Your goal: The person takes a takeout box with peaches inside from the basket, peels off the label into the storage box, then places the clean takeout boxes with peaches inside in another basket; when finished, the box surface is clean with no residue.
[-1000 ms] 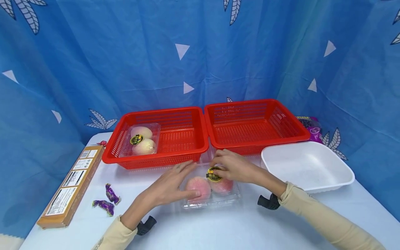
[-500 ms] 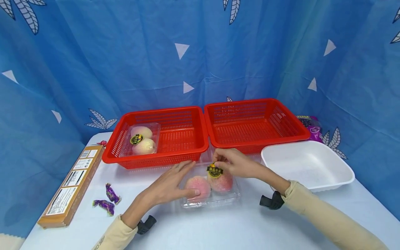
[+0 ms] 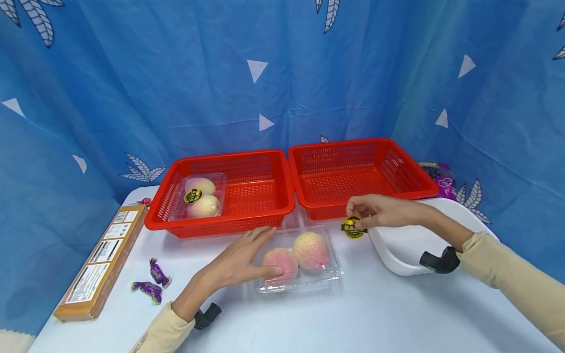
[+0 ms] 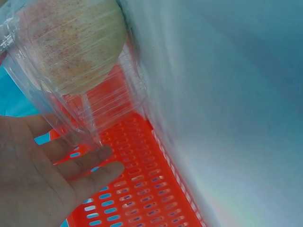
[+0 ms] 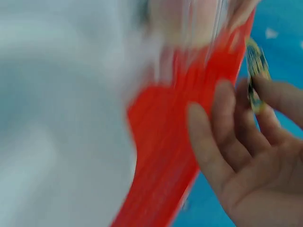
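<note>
Head view: the left hand lies at the nine o'clock side of a clear plastic pack, fingers nearly straight, thumb spread wide over the pink peach inside. A yellower peach sits beside it, at one o'clock. Off the pack at two o'clock, the right hand pinches a black-and-yellow sticker between thumb and forefinger — just left of the white tub. From the pack, the left red basket stands at ten o'clock, holding a second peach pack, and the right red basket at one. Two purple sweets and a brown carton lie towards nine.

Left wrist view: the left hand comes in from eight o'clock, fingertips against the pack's plastic; one peach shows at ten, perforated red basket at six.

Right wrist view: the sticker, nearly edge-on, is at two o'clock, the hand at four — the blurred pack is at twelve.
</note>
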`<control>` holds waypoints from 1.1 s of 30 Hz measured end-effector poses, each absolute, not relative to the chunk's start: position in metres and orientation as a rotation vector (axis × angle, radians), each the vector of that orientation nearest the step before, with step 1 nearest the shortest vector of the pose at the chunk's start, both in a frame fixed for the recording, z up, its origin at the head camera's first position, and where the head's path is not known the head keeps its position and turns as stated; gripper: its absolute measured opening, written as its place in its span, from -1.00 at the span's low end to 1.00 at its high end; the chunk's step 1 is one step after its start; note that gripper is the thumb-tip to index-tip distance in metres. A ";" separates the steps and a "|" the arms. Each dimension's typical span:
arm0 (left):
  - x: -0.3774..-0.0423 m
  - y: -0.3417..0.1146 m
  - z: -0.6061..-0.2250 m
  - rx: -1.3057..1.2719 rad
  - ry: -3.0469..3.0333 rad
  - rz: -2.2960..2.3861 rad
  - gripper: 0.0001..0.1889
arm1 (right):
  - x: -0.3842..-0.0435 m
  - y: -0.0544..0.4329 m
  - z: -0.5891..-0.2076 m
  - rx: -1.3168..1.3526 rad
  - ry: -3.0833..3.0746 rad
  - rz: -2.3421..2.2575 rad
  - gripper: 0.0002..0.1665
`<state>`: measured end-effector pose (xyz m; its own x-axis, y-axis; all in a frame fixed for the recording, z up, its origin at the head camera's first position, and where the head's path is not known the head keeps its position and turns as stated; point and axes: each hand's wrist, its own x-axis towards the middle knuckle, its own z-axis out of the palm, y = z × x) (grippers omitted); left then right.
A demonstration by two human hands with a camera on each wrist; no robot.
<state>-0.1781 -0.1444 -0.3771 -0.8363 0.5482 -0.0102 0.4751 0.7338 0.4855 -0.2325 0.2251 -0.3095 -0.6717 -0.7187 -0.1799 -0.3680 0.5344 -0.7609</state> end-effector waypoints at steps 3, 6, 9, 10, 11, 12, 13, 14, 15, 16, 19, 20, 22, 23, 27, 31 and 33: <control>-0.179 -0.143 -0.377 0.837 2.781 0.710 0.00 | -0.241 0.253 -0.303 -0.763 2.245 -0.872 -0.78; -0.179 -0.143 -0.376 0.846 2.783 0.706 0.00 | -0.248 0.276 -0.301 -0.619 2.190 -0.784 -0.75; -0.179 -0.143 -0.376 0.852 2.784 0.716 -0.01 | -0.252 0.290 -0.307 -0.518 2.164 -0.720 -0.74; -0.179 -0.143 -0.376 0.852 2.784 0.717 -0.01 | -0.254 0.293 -0.310 -0.495 2.161 -0.701 -0.74; -0.179 -0.143 -0.376 0.857 2.784 0.723 -0.01 | -0.255 0.295 -0.314 -0.478 2.164 -0.682 -0.74; -0.179 -0.143 -0.376 0.857 2.783 0.726 -0.01 | -0.257 0.297 -0.318 -0.468 2.166 -0.660 -0.75; -0.179 -0.143 -0.377 0.856 2.781 0.727 -0.01 | -0.258 0.298 -0.322 -0.463 2.165 -0.634 -0.77; -0.179 -0.143 -0.377 0.854 2.779 0.730 -0.01 | -0.259 0.298 -0.326 -0.460 2.167 -0.608 -0.79; -0.178 -0.143 -0.377 0.850 2.777 0.731 0.00 | -0.261 0.299 -0.330 -0.457 2.173 -0.578 -0.81; -0.178 -0.143 -0.377 0.841 2.774 0.729 0.00 | -0.262 0.298 -0.333 -0.457 2.182 -0.547 -0.83; -0.178 -0.143 -0.377 0.831 2.772 0.731 0.01 | -0.264 0.297 -0.341 -0.464 2.229 -0.445 -0.83; -0.178 -0.143 -0.378 0.830 2.771 0.732 0.01 | -0.264 0.296 -0.343 -0.462 2.251 -0.409 -0.82; -0.178 -0.143 -0.378 0.832 2.775 0.729 0.01 | -0.264 0.295 -0.347 -0.467 2.299 -0.335 -0.81; -0.178 -0.143 -0.378 0.833 2.776 0.726 0.01 | -0.263 0.294 -0.348 -0.472 2.317 -0.302 -0.81; -0.178 -0.143 -0.379 0.833 2.780 0.714 0.02 | -0.260 0.290 -0.354 -0.468 2.392 -0.197 -0.79; -0.178 -0.143 -0.378 0.832 2.778 0.716 0.02 | -0.256 0.286 -0.356 -0.406 2.482 -0.087 -0.71; -0.178 -0.143 -0.378 0.828 2.781 0.716 0.02 | -0.254 0.285 -0.355 -0.389 2.519 -0.026 -0.67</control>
